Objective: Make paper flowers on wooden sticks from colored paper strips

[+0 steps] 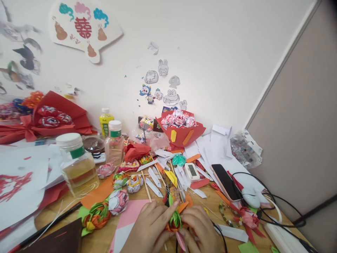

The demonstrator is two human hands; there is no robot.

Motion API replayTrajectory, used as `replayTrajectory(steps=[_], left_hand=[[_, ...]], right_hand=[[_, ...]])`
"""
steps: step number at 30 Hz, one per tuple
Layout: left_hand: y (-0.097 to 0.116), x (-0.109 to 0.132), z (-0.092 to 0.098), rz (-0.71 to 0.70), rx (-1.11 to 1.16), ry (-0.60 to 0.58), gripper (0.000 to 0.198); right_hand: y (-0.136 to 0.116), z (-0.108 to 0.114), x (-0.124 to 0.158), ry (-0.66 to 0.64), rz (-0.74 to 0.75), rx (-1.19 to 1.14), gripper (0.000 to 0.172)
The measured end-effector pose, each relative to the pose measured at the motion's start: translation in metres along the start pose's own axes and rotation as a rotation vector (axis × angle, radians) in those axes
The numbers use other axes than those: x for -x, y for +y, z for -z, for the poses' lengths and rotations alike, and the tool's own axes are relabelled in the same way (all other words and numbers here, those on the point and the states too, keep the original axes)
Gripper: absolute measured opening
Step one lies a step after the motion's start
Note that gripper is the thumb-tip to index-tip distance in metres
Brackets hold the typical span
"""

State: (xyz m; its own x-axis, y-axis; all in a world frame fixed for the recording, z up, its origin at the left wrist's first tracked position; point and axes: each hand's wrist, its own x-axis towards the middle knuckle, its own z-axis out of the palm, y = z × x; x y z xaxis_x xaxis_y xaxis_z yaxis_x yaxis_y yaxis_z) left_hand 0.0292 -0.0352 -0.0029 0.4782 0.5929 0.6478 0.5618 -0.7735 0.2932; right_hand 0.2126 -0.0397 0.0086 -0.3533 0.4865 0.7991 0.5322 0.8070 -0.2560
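Observation:
At the bottom centre, a folded paper flower (174, 222) in green and orange sits between my two hands. My left hand (151, 225) curls round its left side, with the index finger laid along the top. Fingers of my right hand (200, 225) close on its right side, where a pink paper piece (180, 241) points down. The palms hide part of the flower. Left of my hands lie an orange and green paper flower (98, 216) and a pink and white paper flower (118, 201). Pink and white paper (126, 219) lies beside my left wrist.
Folded white paper strips (154, 186) and sticks lie beyond my hands. A phone (226, 182), a small digital timer (192, 172) and black cables are at the right. A jar of yellowish liquid (77, 168) stands left; a red-wrapped bouquet (180, 128) stands against the wall.

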Motion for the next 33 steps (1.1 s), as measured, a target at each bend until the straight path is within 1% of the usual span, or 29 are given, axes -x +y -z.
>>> replayTrajectory(steps=[4,9,12,15,18,20,23,26,30,33], left_hand=[[-0.001,0.003,-0.003,0.011,0.003,0.007,0.054],[-0.004,0.007,-0.007,-0.027,0.006,0.031,0.061],[-0.005,0.007,-0.008,-0.004,0.024,0.016,0.056],[-0.003,0.006,-0.005,0.022,0.028,0.004,0.049],[0.000,0.004,-0.001,0.058,-0.010,-0.009,0.043],[0.000,0.004,0.000,0.064,-0.021,0.003,0.040],[-0.004,0.006,-0.005,0.044,-0.002,0.021,0.040],[-0.011,0.010,-0.013,0.019,0.014,0.010,0.042],[-0.018,0.012,-0.022,-0.065,0.024,0.042,0.047],[-0.020,0.012,-0.024,-0.104,0.019,0.057,0.051]], right_hand=[[0.001,0.002,0.000,0.051,0.069,0.048,0.018],[0.001,0.005,0.000,0.048,0.143,0.103,0.015],[0.001,0.003,0.000,0.032,0.168,0.145,0.017],[0.000,0.001,0.000,0.022,0.150,0.152,0.021],[-0.001,0.000,0.000,0.016,0.119,0.120,0.024],[-0.001,0.000,0.000,0.001,0.094,0.072,0.028],[0.001,-0.001,0.000,-0.004,0.076,0.031,0.030],[0.004,-0.004,0.002,0.033,0.110,0.046,0.028],[0.007,-0.008,0.005,0.057,0.112,0.078,0.027],[0.007,-0.009,0.005,0.060,0.097,0.079,0.029]])
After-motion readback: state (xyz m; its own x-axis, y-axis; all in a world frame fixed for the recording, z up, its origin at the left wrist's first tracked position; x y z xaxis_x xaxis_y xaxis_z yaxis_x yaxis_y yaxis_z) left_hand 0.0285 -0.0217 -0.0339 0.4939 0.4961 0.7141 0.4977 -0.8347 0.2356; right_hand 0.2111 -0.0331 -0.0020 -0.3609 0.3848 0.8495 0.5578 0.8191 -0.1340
